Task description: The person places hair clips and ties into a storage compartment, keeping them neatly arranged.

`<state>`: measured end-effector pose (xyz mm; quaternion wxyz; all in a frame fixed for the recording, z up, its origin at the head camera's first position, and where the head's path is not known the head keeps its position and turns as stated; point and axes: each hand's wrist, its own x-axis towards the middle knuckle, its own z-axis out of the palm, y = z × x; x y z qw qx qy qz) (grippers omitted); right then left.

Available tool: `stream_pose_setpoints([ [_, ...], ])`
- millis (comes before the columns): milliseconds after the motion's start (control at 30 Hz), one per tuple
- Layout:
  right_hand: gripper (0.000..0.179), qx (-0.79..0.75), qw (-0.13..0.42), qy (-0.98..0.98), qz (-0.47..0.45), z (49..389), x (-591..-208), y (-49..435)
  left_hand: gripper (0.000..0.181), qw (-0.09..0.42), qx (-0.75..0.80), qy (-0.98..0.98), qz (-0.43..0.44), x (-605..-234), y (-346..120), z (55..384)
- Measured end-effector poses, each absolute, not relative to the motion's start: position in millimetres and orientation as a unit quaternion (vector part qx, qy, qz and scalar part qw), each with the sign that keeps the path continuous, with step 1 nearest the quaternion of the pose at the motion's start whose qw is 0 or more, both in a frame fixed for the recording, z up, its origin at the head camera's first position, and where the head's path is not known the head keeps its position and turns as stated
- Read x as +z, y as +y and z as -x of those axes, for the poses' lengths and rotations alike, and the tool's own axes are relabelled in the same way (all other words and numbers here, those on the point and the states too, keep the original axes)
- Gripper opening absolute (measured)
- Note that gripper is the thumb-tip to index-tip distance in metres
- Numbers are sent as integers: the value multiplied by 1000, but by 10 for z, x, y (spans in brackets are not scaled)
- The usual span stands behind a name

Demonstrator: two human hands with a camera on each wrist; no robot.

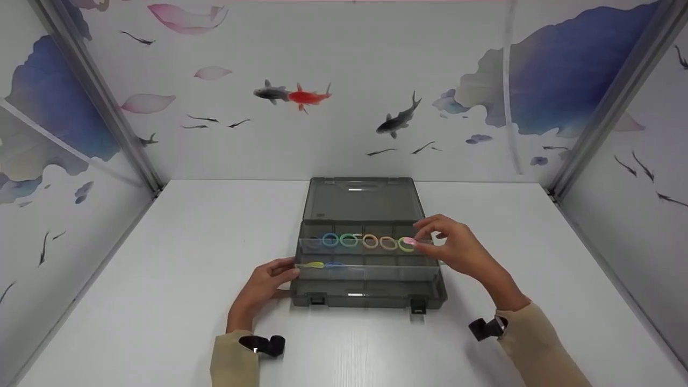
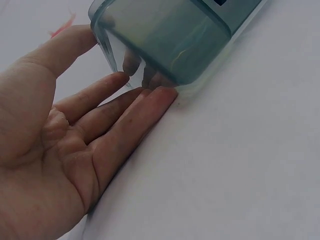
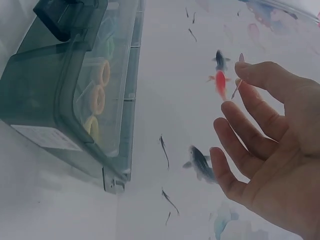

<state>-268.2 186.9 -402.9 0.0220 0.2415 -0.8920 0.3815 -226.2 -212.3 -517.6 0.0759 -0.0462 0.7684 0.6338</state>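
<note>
A translucent grey-green plastic case (image 1: pixel 365 300) lies on the table with its lid (image 1: pixel 364 200) folded back. My left hand (image 1: pixel 264 279) rests against its left side; in the left wrist view the thumb is at an upper corner and extended fingers touch the wall. Over the right end of the back row, my right hand (image 1: pixel 457 247) pinches a thin pink piece (image 3: pixel 240 75) between thumb and forefinger, seen nearly edge-on. Coloured rings stand in that row, including a blue ring (image 1: pixel 330 240), a green ring (image 1: pixel 349 240) and an orange ring (image 1: pixel 370 241). A yellow-green ring (image 1: pixel 404 245) is beside the pink piece.
Clear dividers (image 1: pixel 398 273) run across the case. In the middle row a yellow piece (image 1: pixel 314 265) and a blue piece (image 1: pixel 334 264) sit at the left. A latch (image 1: pixel 418 306) hangs at the front right. Printed panels (image 1: pixel 344 140) enclose the white table (image 1: pixel 204 226).
</note>
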Motion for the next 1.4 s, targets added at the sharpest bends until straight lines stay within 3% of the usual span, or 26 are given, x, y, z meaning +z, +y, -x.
stream_pose_setpoints([
  [400,9,366,-21,-889,-276,2763,-3905,1424,66,84,636,766,43,-5197,-2148,2289],
  [667,11,357,-18,-883,-303,2797,-3937,1156,64,82,638,765,36,-5191,-2127,2291],
  [967,12,346,1,-887,-306,2913,-4201,943,66,88,641,762,31,-5178,-2135,2276],
  [1400,10,351,-30,-902,-249,3067,-4510,807,66,85,641,762,28,-5191,-2155,2281],
])
